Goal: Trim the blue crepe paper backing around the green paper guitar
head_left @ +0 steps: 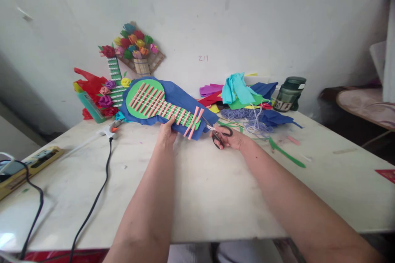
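Note:
My left hand [168,132] grips the lower edge of a paper guitar [146,99], its thumb on the front near the neck. The guitar has a green face with pink strips across it and white strings along it. Blue crepe paper [182,94] lies behind the guitar and spreads past its outline. In my right hand [230,137] is a pair of scissors [211,128] with black handles, fingers through the loops. The blades point up and left at the blue paper's edge beside the guitar's head. Whether they are cutting into it I cannot tell.
A glue gun [108,131] with a black cord, a power strip [33,168] and a teal bottle [91,107] are at left. Paper flowers [135,43] stand against the wall. Colored crepe paper [237,88], purple yarn [237,114] and a dark green bottle [289,94] sit at back right.

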A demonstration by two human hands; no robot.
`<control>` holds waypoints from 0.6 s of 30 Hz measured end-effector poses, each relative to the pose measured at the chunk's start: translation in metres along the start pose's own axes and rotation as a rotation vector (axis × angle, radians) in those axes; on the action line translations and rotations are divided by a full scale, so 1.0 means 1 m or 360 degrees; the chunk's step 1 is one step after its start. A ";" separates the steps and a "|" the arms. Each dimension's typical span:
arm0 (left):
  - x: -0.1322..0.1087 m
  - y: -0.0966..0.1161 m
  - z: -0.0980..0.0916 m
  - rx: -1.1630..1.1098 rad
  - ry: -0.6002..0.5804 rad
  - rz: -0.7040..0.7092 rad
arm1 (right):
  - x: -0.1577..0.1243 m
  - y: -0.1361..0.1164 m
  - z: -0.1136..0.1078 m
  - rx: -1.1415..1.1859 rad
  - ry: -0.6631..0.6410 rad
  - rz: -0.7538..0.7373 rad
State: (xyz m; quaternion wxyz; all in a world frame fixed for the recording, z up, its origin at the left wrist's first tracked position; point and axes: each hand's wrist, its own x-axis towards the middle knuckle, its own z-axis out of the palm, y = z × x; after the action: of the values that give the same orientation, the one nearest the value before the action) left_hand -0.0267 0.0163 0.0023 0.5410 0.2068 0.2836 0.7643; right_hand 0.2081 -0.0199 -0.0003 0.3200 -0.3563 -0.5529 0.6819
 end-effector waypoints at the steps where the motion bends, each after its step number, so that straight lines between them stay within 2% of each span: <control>1: -0.001 0.000 0.000 0.0003 -0.0011 -0.0019 | -0.001 0.000 -0.001 0.0002 -0.0035 0.0003; 6: -0.002 0.002 0.001 0.0006 -0.0080 -0.0096 | -0.005 -0.003 -0.001 0.0034 -0.0062 -0.0070; 18: -0.005 0.007 0.001 0.0034 0.0015 -0.0131 | -0.006 -0.003 -0.006 -0.0016 -0.0051 -0.0140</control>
State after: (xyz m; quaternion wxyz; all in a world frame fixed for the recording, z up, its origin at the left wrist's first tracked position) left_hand -0.0292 0.0101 0.0072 0.5684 0.1973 0.3026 0.7392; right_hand 0.2166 -0.0213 0.0029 0.3389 -0.3223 -0.5765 0.6700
